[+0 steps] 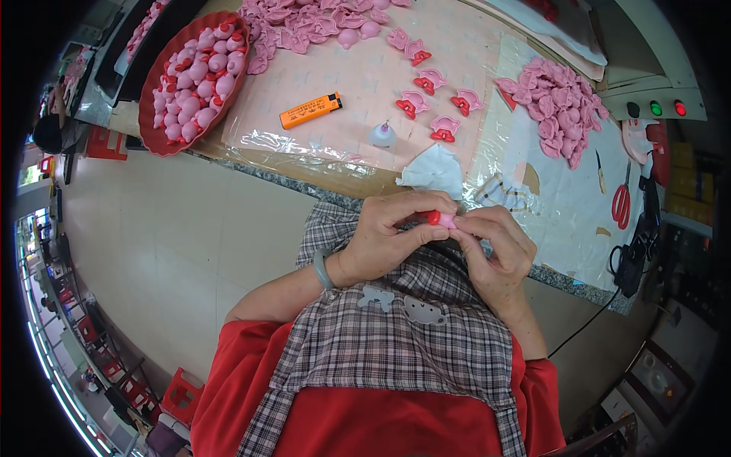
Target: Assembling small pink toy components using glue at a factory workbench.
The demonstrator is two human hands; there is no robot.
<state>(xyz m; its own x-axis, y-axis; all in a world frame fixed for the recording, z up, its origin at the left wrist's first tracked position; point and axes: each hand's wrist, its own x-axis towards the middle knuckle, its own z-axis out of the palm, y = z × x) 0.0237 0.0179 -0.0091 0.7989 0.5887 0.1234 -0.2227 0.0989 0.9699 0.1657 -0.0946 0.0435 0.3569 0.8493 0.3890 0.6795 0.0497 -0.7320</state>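
Observation:
Just in front of the table edge, both my hands pinch one small soft-looking part, pink with a red end (442, 219). My left hand (384, 232) grips it by the red end between thumb and fingers. The pink side is held in the fingertips of my right hand (499, 247), which cover some of it. Beyond my hands lies a crumpled white cloth (434, 171). A small white squeeze bottle with a thin tip (384, 136) stands behind that cloth. Several pink pieces with red parts (445, 128) are spaced out farther back.
At left sits a red scalloped tray (152, 142) of round pink-and-red pieces. An orange block with a black end (311, 111) lies mid-table. Pink pieces form heaps at the back (304, 23) and right (560, 110). Red-handled scissors (621, 206) and a slim knife (600, 171) lie far right.

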